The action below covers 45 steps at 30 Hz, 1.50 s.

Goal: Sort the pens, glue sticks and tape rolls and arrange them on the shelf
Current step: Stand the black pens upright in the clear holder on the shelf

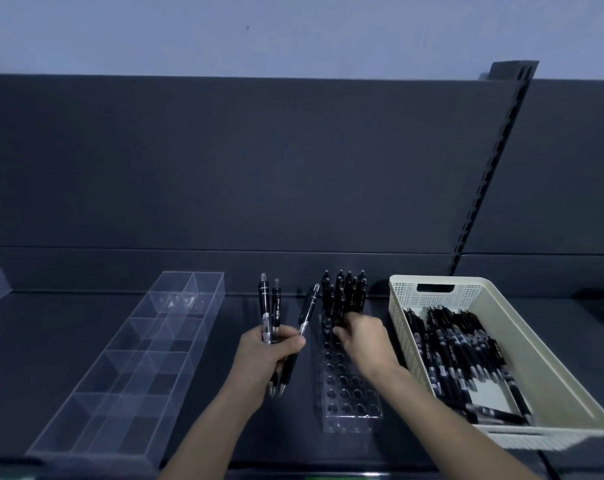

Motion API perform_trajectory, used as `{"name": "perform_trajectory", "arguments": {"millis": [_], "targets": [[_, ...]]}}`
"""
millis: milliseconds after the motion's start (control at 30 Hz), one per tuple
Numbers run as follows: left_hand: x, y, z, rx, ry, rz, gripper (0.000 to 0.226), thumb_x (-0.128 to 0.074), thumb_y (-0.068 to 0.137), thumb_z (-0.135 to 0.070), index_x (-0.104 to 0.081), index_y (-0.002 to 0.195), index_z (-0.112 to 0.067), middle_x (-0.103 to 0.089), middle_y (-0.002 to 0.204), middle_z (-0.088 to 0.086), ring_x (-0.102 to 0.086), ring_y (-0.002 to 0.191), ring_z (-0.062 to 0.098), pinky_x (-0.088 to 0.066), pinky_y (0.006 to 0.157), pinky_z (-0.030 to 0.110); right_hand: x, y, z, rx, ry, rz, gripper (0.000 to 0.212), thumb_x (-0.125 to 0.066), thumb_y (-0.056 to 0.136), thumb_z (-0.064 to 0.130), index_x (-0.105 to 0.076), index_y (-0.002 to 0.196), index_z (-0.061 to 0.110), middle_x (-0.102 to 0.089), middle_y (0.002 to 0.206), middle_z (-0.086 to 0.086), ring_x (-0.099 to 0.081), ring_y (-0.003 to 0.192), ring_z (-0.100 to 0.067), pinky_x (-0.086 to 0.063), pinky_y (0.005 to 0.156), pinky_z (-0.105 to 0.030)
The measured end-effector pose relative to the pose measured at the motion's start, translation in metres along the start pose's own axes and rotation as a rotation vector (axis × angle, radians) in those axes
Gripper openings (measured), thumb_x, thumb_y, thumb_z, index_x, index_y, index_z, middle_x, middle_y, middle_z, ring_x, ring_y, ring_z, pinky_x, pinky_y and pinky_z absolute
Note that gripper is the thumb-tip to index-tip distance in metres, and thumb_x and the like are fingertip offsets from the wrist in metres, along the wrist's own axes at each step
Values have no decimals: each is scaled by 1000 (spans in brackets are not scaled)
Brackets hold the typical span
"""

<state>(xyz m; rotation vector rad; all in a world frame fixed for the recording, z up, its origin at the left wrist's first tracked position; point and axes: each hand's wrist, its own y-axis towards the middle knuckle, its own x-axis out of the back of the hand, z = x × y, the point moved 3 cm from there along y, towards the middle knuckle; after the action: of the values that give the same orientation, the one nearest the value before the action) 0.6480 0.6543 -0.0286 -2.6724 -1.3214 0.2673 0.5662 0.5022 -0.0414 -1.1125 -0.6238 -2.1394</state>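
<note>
My left hand [273, 355] grips three upright pens [276, 306], just left of the holder [349, 393]; right hand [359, 337] pinches one into it.

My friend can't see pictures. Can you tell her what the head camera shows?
A person's left hand grips three black pens while the right hand puts a pen into a clear pen rack on a dark shelf. A cream basket of pens sits right; a clear divided tray sits left.
</note>
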Motion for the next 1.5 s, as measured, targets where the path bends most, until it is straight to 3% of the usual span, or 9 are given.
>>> {"name": "perform_trajectory", "arguments": {"millis": [133,300,467,633,800,1000,1100,1267,1500], "targets": [[-8,-4,1,-13,-7,16,12,-69,76,4,-65,73,-7,-56,48,-8,-45,37,0,-38,41,14,17,-10,-4,44,46,-57,20,-60,90,23,-68,103,9,-72,90,-8,-65,74,-17,-52,74,-26],[-28,-6,1,-36,1,62,13,-70,74,7,-63,75,-4,-58,51,-7,-51,39,-2,-40,42,10,41,-20,7,46,491,-30,14,-68,84,21,-71,70,16,-59,55,10,-49,48,1,-42,56,-15],[-46,-11,5,-4,93,190,15,-70,75,2,-59,72,-8,-53,51,-6,-45,39,1,-37,42,14,38,-21,5,-68,685,125,43,-71,80,19,-43,48,18,-41,46,3,-35,42,-7,-32,48,-21],[-47,-9,14,33,71,239,9,-64,82,-1,-64,74,-6,-47,46,-8,-38,45,6,-32,43,17,45,-25,-4,-137,936,264,34,-61,87,7,-49,55,11,-56,55,-5,-49,49,-12,-40,50,-21],[-50,-10,11,10,96,174,14,-60,88,-11,-65,77,-6,-52,56,-4,-40,48,6,-35,45,17,45,-30,-2,-131,784,279,25,-59,89,9,-54,64,7,-62,58,-6,-56,52,-14,-44,51,-22],[-30,-5,16,45,104,106,31,-46,96,-24,-65,85,-3,-53,70,3,-47,58,12,-40,51,20,64,3,-17,-58,328,-63,21,-57,91,16,-62,82,-3,-69,79,-19,-66,73,-32,-54,73,-42],[-26,-7,18,52,110,153,30,-44,97,-26,-59,79,-6,-53,56,3,-48,48,12,-41,48,22,56,5,-13,-11,226,-114,24,-55,92,18,-57,77,0,-64,72,-12,-59,67,-25,-45,61,-25],[-16,-2,18,78,154,137,25,-43,98,-29,-44,80,-12,-30,48,-5,-25,39,7,-25,39,19,33,8,-8,11,63,-83,24,-50,95,19,-45,74,9,-50,64,-2,-48,60,-20,-32,59,-27],[-13,-1,19,50,53,94,12,-41,95,-8,-49,85,-9,-55,56,0,-40,46,12,-33,49,24,8,3,-13,-75,44,-35,18,-53,94,20,-59,84,6,-62,77,-10,-55,66,-21,-42,61,-26]]}}
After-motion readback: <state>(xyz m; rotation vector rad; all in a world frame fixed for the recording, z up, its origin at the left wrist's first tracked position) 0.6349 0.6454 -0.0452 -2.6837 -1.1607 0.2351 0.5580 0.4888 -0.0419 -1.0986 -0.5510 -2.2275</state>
